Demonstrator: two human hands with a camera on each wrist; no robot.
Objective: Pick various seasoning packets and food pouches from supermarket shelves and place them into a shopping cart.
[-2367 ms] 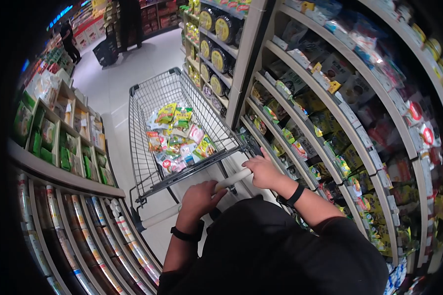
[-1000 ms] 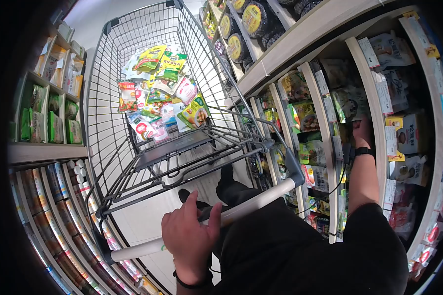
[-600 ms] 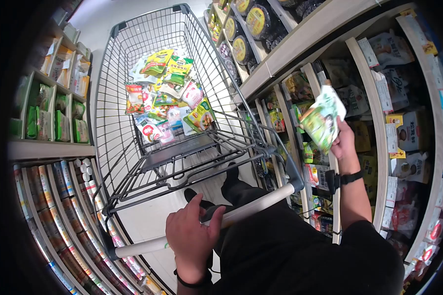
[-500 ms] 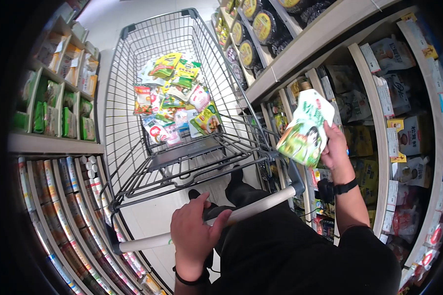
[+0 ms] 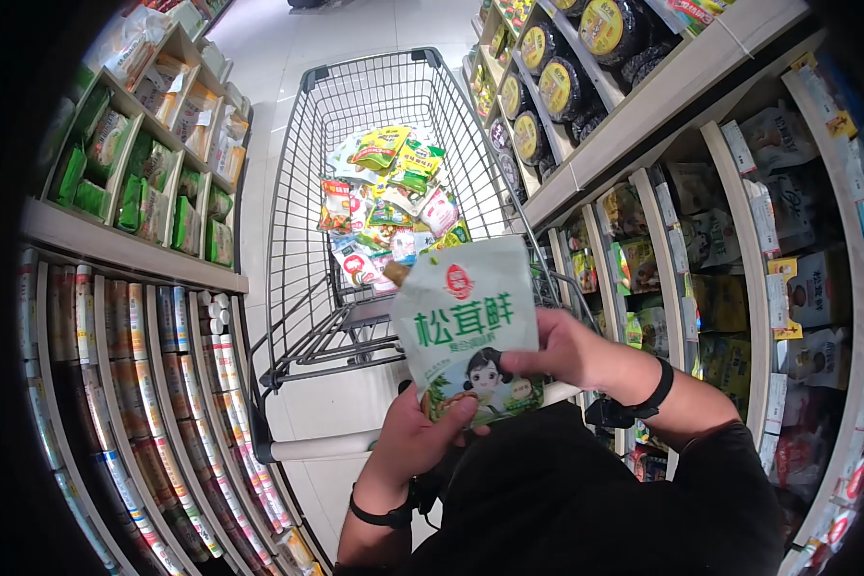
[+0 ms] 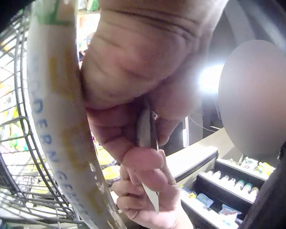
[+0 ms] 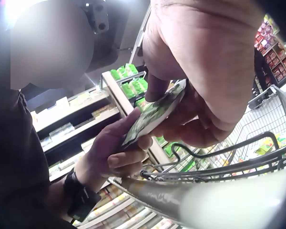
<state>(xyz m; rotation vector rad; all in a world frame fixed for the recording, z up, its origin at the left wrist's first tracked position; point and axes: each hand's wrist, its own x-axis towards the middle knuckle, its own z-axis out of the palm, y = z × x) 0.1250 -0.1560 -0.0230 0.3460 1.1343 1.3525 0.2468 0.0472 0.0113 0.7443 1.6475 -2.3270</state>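
Both hands hold a white-and-green seasoning pouch [image 5: 470, 298] with a tan capped spout and a cartoon girl printed on its front. It faces up, over the cart handle [image 5: 322, 448]. My left hand [image 5: 418, 437] pinches its lower left corner, thumb on the front. The right hand [image 5: 571, 355] grips the right edge, its thumb lying across the front. In the left wrist view the pouch [image 6: 148, 129] shows edge-on between the left fingers. In the right wrist view the left hand [image 7: 114, 148] and right hand [image 7: 205, 62] hold opposite ends of the pouch [image 7: 155, 114].
Beyond the pouch stands a wire shopping cart [image 5: 288, 240] with a heap of bagged packets [image 5: 384, 154] inside. Shelves of hanging packets [image 5: 720, 307] line the right side. On the left are green-bag bins [image 5: 154, 206] above rows of tubes [image 5: 139, 384].
The right hand reached into the right shelf, drew out the pouch and brought it to the middle. My left hand left the cart handle and took hold of the pouch's lower corner.
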